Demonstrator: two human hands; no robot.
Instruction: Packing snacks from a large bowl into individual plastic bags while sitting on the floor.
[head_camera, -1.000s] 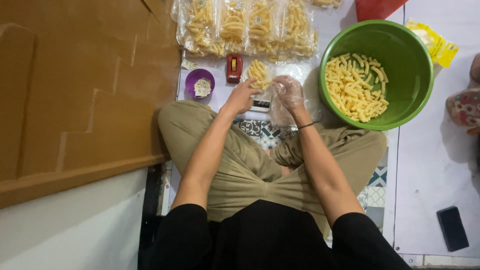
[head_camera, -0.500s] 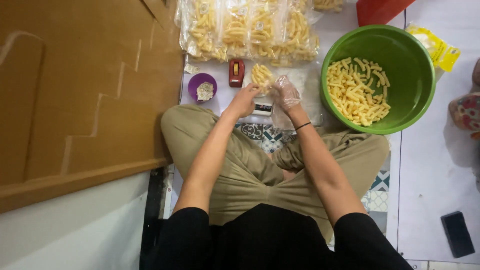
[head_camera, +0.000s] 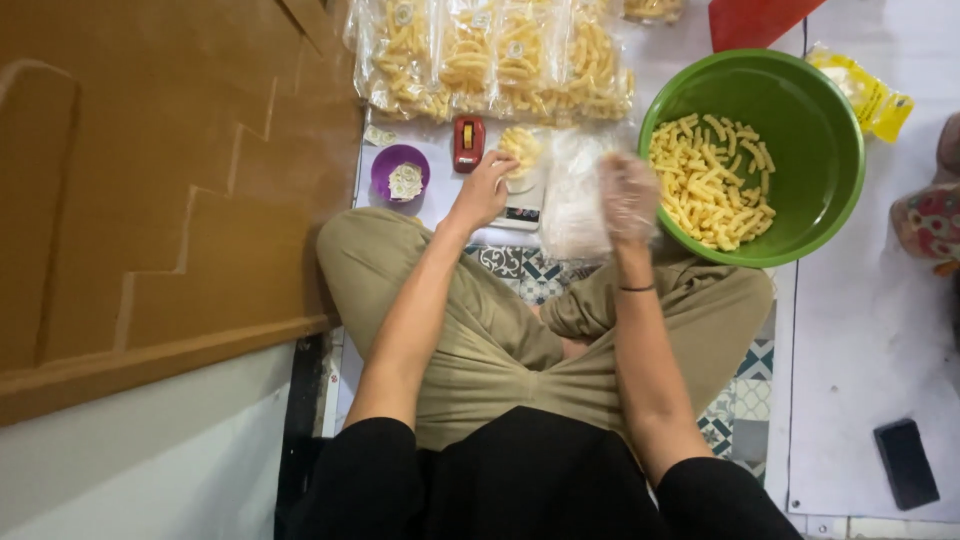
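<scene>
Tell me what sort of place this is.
Probably a home floor used for packing snacks by hand: the person sits cross-legged on patterned tiles, beside a green bowl of loose yellow snacks, a small scale and a row of sealed bags.

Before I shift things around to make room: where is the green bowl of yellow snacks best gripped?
Probably by the rim of the green bowl, from above with both hands on opposite sides. It is wide, round and smooth-walled with no handles showing, and it sits upright with snack sticks heaped inside. The near-left rim is crowded by the gloved right hand.
</scene>
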